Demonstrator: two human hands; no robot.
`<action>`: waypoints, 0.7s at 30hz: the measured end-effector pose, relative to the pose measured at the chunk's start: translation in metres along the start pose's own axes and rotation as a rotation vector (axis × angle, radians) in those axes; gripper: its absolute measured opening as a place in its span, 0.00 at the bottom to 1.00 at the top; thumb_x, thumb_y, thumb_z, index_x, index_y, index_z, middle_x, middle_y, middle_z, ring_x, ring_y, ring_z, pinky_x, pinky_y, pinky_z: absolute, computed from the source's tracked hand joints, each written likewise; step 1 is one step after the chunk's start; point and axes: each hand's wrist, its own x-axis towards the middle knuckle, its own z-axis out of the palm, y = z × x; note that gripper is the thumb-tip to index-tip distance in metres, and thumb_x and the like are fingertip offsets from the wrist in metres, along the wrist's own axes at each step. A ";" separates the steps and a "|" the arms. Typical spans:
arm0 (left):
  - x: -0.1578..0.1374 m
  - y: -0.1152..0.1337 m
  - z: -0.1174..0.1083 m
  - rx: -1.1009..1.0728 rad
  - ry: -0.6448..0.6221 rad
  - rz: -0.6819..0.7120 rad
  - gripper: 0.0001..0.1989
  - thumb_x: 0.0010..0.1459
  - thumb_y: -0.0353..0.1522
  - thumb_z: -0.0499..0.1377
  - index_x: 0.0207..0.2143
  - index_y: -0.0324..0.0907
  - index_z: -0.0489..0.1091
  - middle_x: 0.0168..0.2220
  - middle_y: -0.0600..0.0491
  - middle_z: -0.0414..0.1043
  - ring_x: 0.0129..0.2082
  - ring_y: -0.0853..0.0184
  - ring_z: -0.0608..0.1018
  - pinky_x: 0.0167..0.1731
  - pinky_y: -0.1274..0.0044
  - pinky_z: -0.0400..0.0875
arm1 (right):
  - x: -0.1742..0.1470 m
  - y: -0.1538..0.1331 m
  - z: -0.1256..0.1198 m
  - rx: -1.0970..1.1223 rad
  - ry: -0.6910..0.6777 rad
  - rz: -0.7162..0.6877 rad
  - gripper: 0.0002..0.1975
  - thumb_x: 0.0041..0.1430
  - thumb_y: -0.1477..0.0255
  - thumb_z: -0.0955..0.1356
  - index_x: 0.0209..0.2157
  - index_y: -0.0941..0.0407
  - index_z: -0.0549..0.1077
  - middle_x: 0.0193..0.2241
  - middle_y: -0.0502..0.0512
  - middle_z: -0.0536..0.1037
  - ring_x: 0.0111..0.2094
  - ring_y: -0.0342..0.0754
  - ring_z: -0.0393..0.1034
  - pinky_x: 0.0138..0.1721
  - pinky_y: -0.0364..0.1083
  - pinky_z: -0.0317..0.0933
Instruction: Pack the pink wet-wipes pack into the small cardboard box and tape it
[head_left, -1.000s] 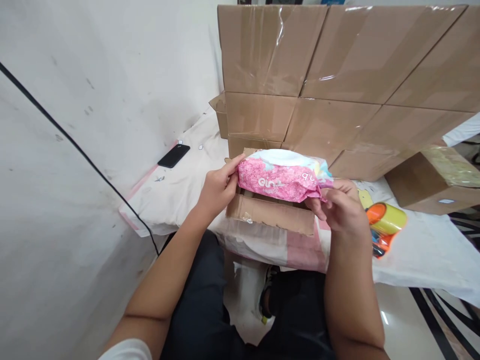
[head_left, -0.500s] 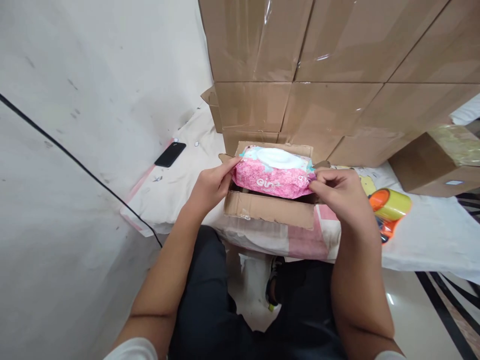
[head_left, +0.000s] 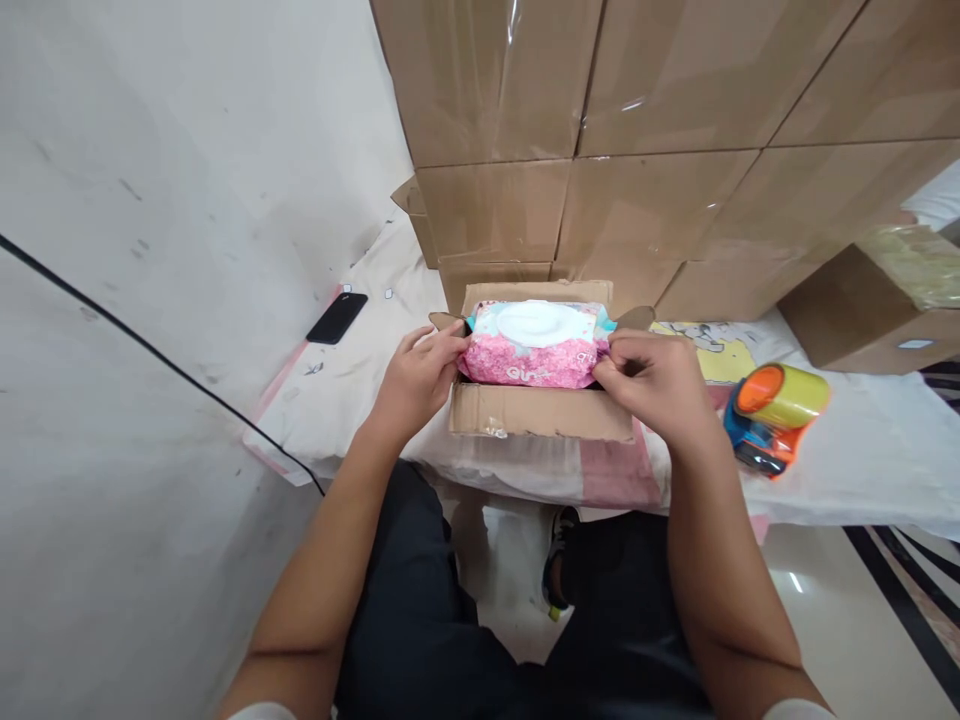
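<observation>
Gripping one wipes pack, two hands.

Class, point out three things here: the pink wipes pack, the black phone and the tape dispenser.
pink wipes pack point(head_left: 534, 345), head view, on its white lid.
black phone point(head_left: 337, 318), head view, middle of its screen.
tape dispenser point(head_left: 780, 398), head view, on its yellow tape roll.

A white wall with small dark marks fills the left of the frame, and a thin black cable runs across it from the left edge down toward the lower centre. In the upper right, a stack of brown cardboard boxes sealed with shiny clear tape stands on a low bed covered with a pale sheet. At the lower right, the glossy light floor shows dark stripes and a small reflection of light.
</observation>
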 end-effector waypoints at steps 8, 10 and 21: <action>-0.001 0.000 -0.002 0.168 0.064 0.033 0.10 0.67 0.26 0.53 0.46 0.46 0.71 0.46 0.49 0.81 0.50 0.62 0.80 0.47 0.64 0.58 | 0.009 0.008 0.005 -0.072 -0.090 -0.074 0.17 0.51 0.83 0.65 0.19 0.54 0.52 0.18 0.47 0.58 0.25 0.43 0.56 0.29 0.45 0.50; -0.001 0.001 -0.003 0.167 0.041 0.025 0.11 0.68 0.26 0.52 0.46 0.46 0.71 0.46 0.50 0.80 0.50 0.62 0.79 0.46 0.64 0.57 | 0.009 0.009 0.005 -0.103 -0.104 -0.091 0.17 0.51 0.83 0.64 0.19 0.55 0.51 0.18 0.46 0.57 0.24 0.43 0.54 0.34 0.46 0.54; 0.000 0.008 -0.005 0.133 -0.019 -0.008 0.12 0.67 0.25 0.51 0.44 0.47 0.72 0.45 0.51 0.79 0.52 0.61 0.77 0.46 0.65 0.57 | 0.008 0.013 0.004 -0.191 -0.133 -0.097 0.16 0.53 0.81 0.64 0.19 0.56 0.51 0.17 0.43 0.58 0.21 0.40 0.47 0.44 0.49 0.52</action>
